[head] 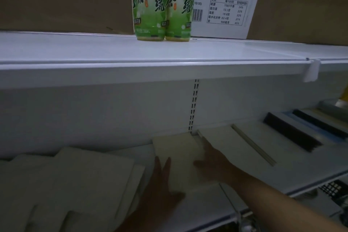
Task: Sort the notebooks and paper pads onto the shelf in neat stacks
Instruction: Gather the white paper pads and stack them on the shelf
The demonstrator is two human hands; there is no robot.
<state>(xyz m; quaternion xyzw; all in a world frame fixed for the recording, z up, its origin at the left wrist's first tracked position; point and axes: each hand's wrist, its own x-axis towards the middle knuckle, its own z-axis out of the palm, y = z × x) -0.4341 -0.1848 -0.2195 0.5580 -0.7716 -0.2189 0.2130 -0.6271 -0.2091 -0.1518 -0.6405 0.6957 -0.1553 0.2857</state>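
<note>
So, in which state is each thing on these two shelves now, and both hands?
cream pad: flat on the lower shelf, between both hands.
left hand: fingers straight, pressing the pad's left edge.
right hand: fingers straight, against the pad's right edge.
left pads: flat, overlapping unevenly.
black-spined notebooks: flat, at right.
green tea bottles: upright on the upper shelf.

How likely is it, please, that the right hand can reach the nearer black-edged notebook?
Probably yes: the right hand touches the cream pad, and only flat pale pads lie between it and that notebook on the same shelf.
</note>
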